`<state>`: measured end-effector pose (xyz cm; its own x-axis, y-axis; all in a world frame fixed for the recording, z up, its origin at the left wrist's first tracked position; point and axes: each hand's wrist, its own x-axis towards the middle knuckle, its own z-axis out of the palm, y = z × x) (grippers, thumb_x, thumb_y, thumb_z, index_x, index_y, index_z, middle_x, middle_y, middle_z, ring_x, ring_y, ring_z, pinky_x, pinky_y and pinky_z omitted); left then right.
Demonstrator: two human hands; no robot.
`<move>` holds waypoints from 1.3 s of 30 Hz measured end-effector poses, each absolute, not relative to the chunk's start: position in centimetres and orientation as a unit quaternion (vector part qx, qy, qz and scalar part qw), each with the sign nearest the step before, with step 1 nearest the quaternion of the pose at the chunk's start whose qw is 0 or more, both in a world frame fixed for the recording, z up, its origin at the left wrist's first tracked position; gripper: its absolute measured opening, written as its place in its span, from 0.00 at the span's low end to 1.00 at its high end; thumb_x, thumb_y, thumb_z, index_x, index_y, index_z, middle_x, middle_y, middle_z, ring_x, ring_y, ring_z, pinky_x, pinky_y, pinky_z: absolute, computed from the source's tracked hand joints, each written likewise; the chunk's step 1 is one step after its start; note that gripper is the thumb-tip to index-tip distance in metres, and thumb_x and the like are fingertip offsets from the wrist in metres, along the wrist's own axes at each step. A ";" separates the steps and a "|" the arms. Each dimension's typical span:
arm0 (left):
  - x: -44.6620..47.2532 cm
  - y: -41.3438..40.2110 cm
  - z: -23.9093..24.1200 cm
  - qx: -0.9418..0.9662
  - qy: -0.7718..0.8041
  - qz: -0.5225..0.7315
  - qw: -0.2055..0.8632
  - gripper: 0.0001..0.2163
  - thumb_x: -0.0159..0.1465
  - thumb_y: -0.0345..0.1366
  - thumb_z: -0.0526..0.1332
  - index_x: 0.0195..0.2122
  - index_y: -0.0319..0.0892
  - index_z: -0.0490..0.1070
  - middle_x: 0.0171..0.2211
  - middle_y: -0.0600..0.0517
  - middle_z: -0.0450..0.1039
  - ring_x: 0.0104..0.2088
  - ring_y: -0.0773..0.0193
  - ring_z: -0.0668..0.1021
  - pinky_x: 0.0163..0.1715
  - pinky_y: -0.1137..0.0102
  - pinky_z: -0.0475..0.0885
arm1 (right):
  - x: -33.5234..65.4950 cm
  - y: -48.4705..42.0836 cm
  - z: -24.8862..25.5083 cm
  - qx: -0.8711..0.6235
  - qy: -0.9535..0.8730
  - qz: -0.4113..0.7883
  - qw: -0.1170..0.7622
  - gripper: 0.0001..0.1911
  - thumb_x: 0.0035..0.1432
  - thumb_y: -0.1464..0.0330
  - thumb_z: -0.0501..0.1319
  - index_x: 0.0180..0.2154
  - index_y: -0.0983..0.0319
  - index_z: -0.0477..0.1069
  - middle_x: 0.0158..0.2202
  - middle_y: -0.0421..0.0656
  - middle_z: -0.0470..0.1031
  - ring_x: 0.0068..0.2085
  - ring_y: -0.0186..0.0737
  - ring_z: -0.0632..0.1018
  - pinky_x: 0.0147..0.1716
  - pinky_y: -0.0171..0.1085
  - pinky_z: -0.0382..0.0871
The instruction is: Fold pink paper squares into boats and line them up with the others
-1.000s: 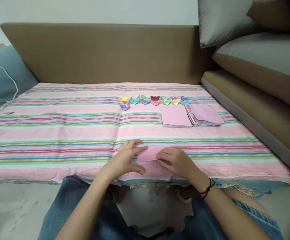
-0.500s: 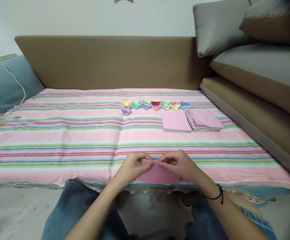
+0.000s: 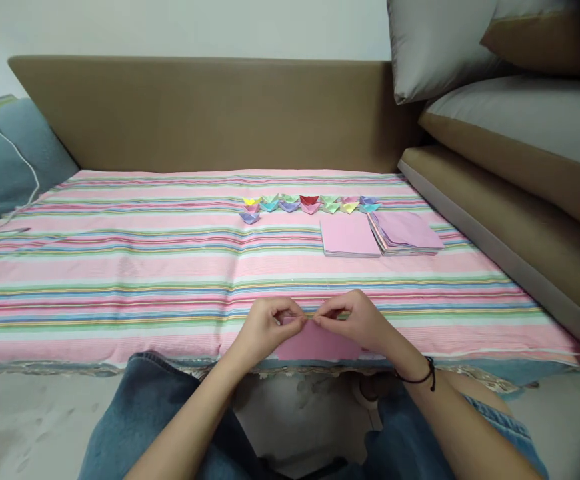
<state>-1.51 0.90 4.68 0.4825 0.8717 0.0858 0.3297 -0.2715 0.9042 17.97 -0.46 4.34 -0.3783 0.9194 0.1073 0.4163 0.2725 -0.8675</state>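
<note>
A folded sheet of pink paper [image 3: 317, 342] is held near the front edge of the striped cloth. My left hand [image 3: 269, 328] pinches its upper edge between thumb and forefinger. Close beside it, my right hand [image 3: 357, 321] pinches the same edge, the two sets of fingertips almost touching. The paper's lower part hangs toward me below the fingers. Small folded paper boats [image 3: 310, 203] in several colours stand in rows farther back on the cloth.
Two stacks of square paper, a neat pink stack [image 3: 350, 237] and a looser stack [image 3: 410, 230], lie right of centre. Grey-brown cushions [image 3: 510, 193] pile up at the right. A brown backrest [image 3: 210, 113] closes the far side. A white cable [image 3: 17, 150] runs at the left.
The camera view has tilted slightly down. My right hand's fingertips have shifted a little closer to the left ones along the paper's upper edge.
</note>
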 end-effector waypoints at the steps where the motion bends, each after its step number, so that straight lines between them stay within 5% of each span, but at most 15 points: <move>1: -1.7 1.0 4.8 0.734 0.410 0.306 0.446 0.05 0.56 0.33 0.61 0.25 0.38 0.74 0.25 0.51 0.75 0.27 0.66 0.73 0.28 0.74 0.65 | 18.2 -0.4 4.4 -0.461 -0.725 0.398 0.321 0.08 0.53 0.68 0.60 0.26 0.62 0.77 0.25 0.42 0.78 0.28 0.39 0.76 0.27 0.34 0.68; 14: -4.6 2.1 5.6 0.662 0.451 0.331 0.499 0.09 0.54 0.39 0.64 0.26 0.37 0.74 0.20 0.53 0.71 0.22 0.70 0.68 0.21 0.76 0.62 | 22.5 0.1 5.1 -0.514 -0.640 0.457 0.343 0.14 0.50 0.59 0.64 0.26 0.65 0.76 0.25 0.45 0.77 0.28 0.40 0.77 0.27 0.36 0.71; 20: -4.6 2.2 5.0 0.653 0.457 0.340 0.500 0.11 0.55 0.41 0.63 0.27 0.38 0.74 0.24 0.51 0.74 0.25 0.68 0.72 0.25 0.74 0.65 | 22.8 0.2 5.1 -0.533 -0.612 0.365 0.456 0.14 0.53 0.58 0.62 0.35 0.62 0.73 0.34 0.47 0.78 0.38 0.43 0.78 0.39 0.40 0.72; 22: -4.4 2.1 4.6 0.659 0.456 0.321 0.505 0.11 0.56 0.42 0.63 0.28 0.37 0.74 0.23 0.52 0.73 0.23 0.69 0.71 0.24 0.75 0.63 | 21.8 0.1 5.1 -0.511 -0.644 0.376 0.427 0.17 0.53 0.59 0.63 0.42 0.61 0.72 0.42 0.47 0.77 0.43 0.44 0.77 0.43 0.41 0.71; 25: -3.9 2.0 4.0 0.670 0.445 0.304 0.511 0.12 0.57 0.43 0.62 0.30 0.37 0.74 0.24 0.52 0.73 0.23 0.69 0.71 0.24 0.74 0.63 | 20.3 -0.2 4.9 -0.494 -0.702 0.384 0.339 0.10 0.53 0.62 0.63 0.34 0.61 0.75 0.36 0.45 0.79 0.39 0.43 0.78 0.40 0.39 0.71; 32: -3.1 1.7 4.5 0.828 0.417 0.287 0.242 0.06 0.61 0.37 0.59 0.32 0.43 0.75 0.32 0.51 0.77 0.36 0.61 0.73 0.39 0.65 0.64 | 18.8 -0.4 4.5 -0.473 -0.743 0.329 0.341 0.09 0.55 0.66 0.60 0.26 0.61 0.75 0.27 0.41 0.78 0.30 0.40 0.77 0.31 0.35 0.69; 39: -1.5 0.1 5.1 0.877 0.392 0.244 0.135 0.08 0.65 0.36 0.53 0.34 0.43 0.71 0.30 0.52 0.75 0.34 0.62 0.71 0.36 0.64 0.58 | 16.9 -0.7 4.0 -0.432 -0.777 0.267 0.372 0.09 0.57 0.69 0.57 0.28 0.59 0.75 0.26 0.40 0.77 0.29 0.38 0.76 0.31 0.36 0.67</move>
